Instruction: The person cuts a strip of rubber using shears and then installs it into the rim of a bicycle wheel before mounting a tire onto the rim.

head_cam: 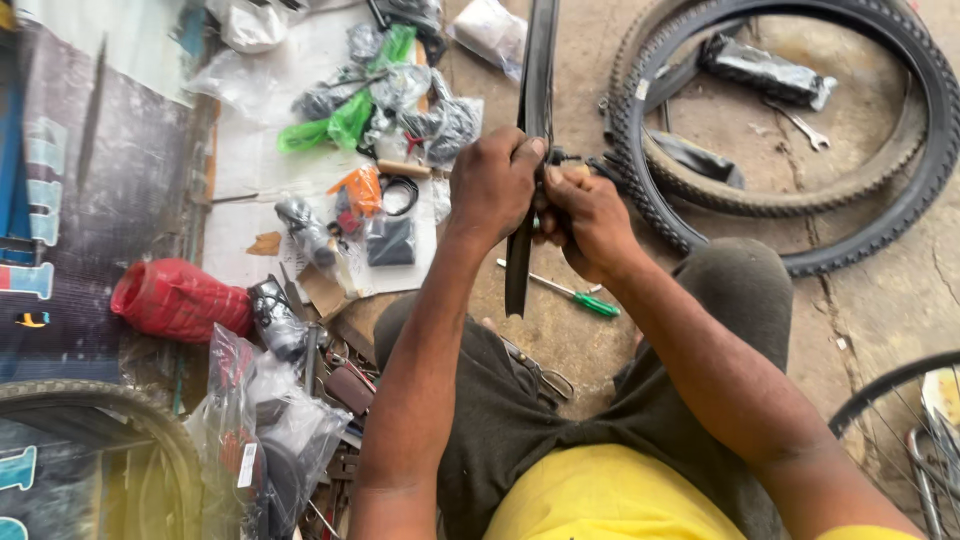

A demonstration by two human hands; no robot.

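I am pinching the flat black inner tube (pixel 532 120) upright over my knees, left hand (pixel 492 182) wrapped tight around it, right hand (pixel 585 222) closed beside it, steadying the strip for close work.

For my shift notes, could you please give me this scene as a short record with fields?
setting: concrete floor, person seated
left hand: left hand grips a black inner tube, which runs upright
right hand: right hand closed on the same tube, beside the left
near the hands: green-handled screwdriver on the floor below them
right side: knobby black tyre lying flat, a spanner inside its ring
left side: red ribbed container, bagged spare parts
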